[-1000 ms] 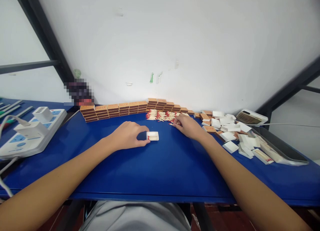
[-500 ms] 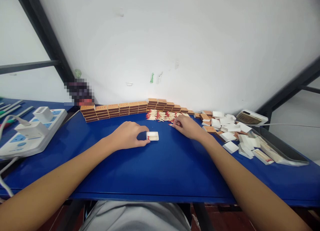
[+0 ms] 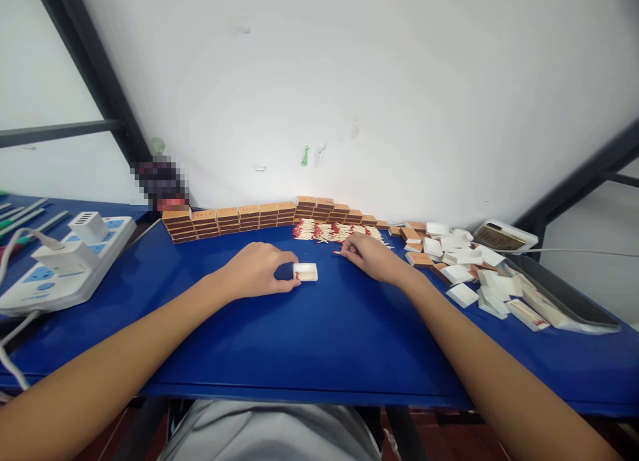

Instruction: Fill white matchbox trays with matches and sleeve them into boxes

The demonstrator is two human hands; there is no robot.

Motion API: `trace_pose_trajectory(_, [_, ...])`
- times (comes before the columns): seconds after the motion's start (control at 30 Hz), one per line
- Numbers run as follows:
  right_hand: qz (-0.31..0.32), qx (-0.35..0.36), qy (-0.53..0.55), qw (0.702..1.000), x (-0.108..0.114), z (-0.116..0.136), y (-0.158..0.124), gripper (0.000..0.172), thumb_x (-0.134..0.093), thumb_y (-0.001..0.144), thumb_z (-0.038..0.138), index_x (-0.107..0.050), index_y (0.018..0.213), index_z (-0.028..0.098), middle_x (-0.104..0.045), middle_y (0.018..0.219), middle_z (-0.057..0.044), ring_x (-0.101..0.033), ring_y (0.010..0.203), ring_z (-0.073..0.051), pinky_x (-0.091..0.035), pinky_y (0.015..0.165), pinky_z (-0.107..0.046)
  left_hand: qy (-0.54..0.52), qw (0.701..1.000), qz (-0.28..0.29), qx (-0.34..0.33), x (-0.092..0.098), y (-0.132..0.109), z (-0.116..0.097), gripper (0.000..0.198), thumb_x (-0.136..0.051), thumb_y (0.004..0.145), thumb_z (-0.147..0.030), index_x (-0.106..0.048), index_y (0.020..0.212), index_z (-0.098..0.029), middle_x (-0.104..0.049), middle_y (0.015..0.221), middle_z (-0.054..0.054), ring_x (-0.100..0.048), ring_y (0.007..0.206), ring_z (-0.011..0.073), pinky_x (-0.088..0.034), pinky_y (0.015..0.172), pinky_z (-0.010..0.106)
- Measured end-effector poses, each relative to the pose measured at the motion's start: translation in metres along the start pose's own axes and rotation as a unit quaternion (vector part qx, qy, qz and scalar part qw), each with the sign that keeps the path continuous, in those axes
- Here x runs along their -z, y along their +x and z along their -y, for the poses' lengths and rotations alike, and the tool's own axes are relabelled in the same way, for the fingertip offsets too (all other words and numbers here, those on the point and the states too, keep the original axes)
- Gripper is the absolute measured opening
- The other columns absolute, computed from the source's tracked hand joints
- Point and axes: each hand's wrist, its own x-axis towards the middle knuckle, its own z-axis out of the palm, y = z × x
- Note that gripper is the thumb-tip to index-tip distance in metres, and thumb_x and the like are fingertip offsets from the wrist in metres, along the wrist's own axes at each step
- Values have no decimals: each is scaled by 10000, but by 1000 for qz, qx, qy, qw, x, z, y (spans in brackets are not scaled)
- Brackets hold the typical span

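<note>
A white matchbox tray (image 3: 310, 268) lies on the blue table with several red-headed matches (image 3: 305, 276) in it. My left hand (image 3: 257, 268) grips the tray's left end between thumb and index finger. To the right of the tray, my right hand (image 3: 367, 255) is closed in a pinch on a match (image 3: 338, 253), whose tip shows past the fingers. Just behind that hand a heap of loose matches (image 3: 319, 231) lies in front of stacked matchboxes (image 3: 228, 220).
On the right lie a jumble of empty white trays (image 3: 462, 295) and brown matchbox sleeves (image 3: 418, 259), beside a dark flat device (image 3: 564, 291) and a white-edged device (image 3: 506, 236). A white power strip (image 3: 107, 255) with plugs stands at the left. A wall rises behind.
My right hand has shifted slightly left, away from the heap and towards the tray, with the match in its fingers. The left hand stays on the tray.
</note>
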Motion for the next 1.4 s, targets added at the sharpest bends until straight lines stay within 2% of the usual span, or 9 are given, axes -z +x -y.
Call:
trace_pose_trajectory(0.2, [-5,11,12,1000,1,8,-3,116,-518,1012,206,-610,943,191,-654,943,-83,-571,807,-201,-406,718,-306,-1,1000,-3,-1,-1,0,1,337,-677,949,-473,-770,1178,-245,-770,794,34,-713,731,222,-352,601,292])
trace_pose_trajectory(0.37, [-62,63,59,994,4,47,-11,100,-529,1039,251,-602,980,218,-637,959,-67,-568,826,-202,-424,726,-311,-3,1000,-9,9,-4,0,1,341,-688,941,-494,-777,1175,-262,-763,780,27,-713,742,231,-361,608,296])
trace_pose_trajectory(0.47, [-57,94,85,990,-1,71,-15,98,-539,1053,263,-612,999,227,-634,972,-60,-574,833,-195,-437,733,-308,-5,1000,-11,10,-6,1,1,345,-691,938,-505,-779,1172,-268,-755,773,26,-707,737,232,-356,616,296])
trace_pose_trajectory(0.57, [-51,120,91,987,-10,82,-17,86,-542,1064,264,-613,1035,225,-632,1001,-61,-579,841,-189,-447,746,-310,-2,1000,-11,9,-6,1,0,342,-681,944,-508,-780,1160,-262,-741,750,27,-702,732,235,-342,614,297])
trace_pose_trajectory(0.7, [-45,120,66,990,-18,83,-16,86,-531,1074,258,-604,1041,227,-631,1028,-62,-577,830,-189,-448,751,-318,2,1000,-12,3,-5,1,-2,343,-678,946,-505,-781,1146,-245,-729,736,28,-698,729,234,-335,606,302])
trace_pose_trajectory(0.87, [-24,107,35,993,-19,81,-16,65,-560,1056,205,-620,1037,217,-622,1017,-53,-579,814,-182,-436,735,-304,-3,1000,-8,3,-5,1,-2,344,-674,950,-509,-781,1141,-243,-733,741,25,-695,724,230,-334,606,301])
trace_pose_trajectory(1.2, [-4,98,46,994,-16,76,-15,59,-608,1027,182,-658,1001,198,-595,965,-38,-576,817,-171,-437,732,-292,-8,1000,-12,-2,-8,0,0,347,-676,946,-513,-783,1152,-255,-732,736,15,-687,710,222,-317,605,301])
trace_pose_trajectory(1.4, [-13,105,63,992,-21,79,-16,71,-595,1025,174,-659,1027,203,-607,981,-37,-569,796,-161,-431,713,-293,-14,1000,-9,1,-6,1,-2,336,-685,944,-491,-782,1150,-244,-746,762,21,-691,728,225,-317,613,295])
